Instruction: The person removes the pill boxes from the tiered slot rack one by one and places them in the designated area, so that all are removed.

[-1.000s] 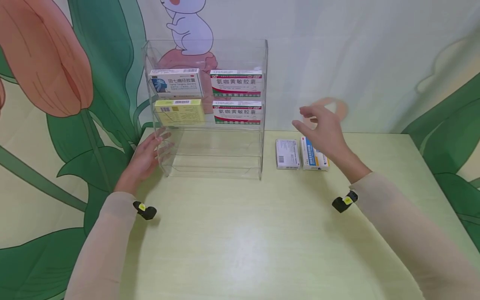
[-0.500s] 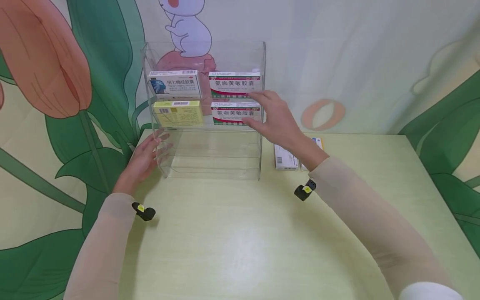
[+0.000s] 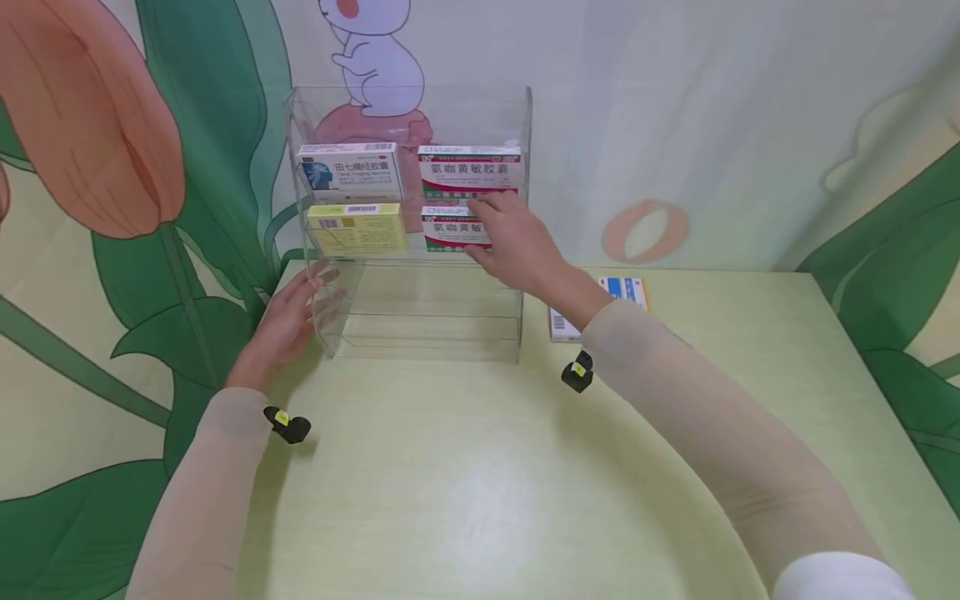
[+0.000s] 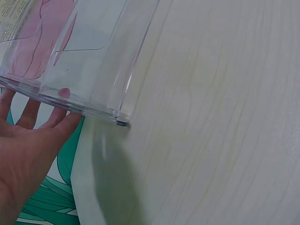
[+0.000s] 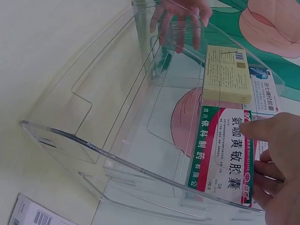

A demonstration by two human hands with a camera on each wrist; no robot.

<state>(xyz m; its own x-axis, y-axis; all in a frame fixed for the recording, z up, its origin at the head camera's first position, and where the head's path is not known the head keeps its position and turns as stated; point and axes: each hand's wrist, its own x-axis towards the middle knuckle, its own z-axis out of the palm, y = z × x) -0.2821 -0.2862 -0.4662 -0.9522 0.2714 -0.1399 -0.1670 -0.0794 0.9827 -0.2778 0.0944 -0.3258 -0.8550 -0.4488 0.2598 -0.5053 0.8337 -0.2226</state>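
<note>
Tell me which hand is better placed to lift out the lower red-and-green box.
Probably the right: the right hand grips the lower red-and-green box, thumb on its front, fingers by its upper edge. The left hand touches the opposite side of the clear rack, away from that box.

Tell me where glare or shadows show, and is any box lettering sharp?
Head view: soft glare on the table, shadows beside both sleeves; left wrist view: dimmer, shadow below the clear rack; right wrist view: dull, but large lettering on the red and green box reads clearly.
</note>
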